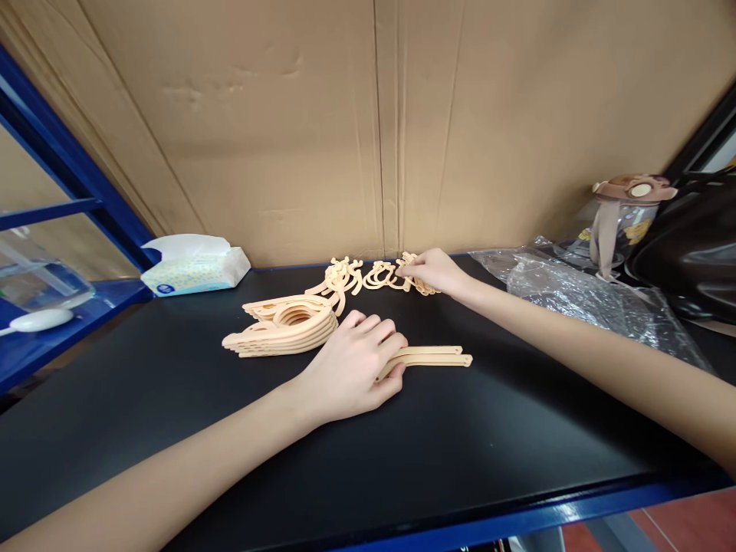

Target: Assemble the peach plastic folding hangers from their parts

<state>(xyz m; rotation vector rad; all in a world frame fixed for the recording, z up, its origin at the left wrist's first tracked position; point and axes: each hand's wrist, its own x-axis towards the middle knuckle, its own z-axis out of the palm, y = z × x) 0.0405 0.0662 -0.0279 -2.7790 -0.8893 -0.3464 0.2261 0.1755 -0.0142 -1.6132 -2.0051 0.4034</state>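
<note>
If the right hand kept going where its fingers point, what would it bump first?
Probably the curved pieces just left of the right hand, though depth is hard to judge.

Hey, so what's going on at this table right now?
A person's left hand holds long beige pieces above the black tabletop. The right hand is at a pile of small beige parts near the cardboard; its grip is unclear. Curved beige pieces lie stacked beside the left hand.

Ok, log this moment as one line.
left hand: gripping beige hanger arms; right hand: at beige hooks; hanger-arm stack: beside left hand; tissue pack: back left
</note>
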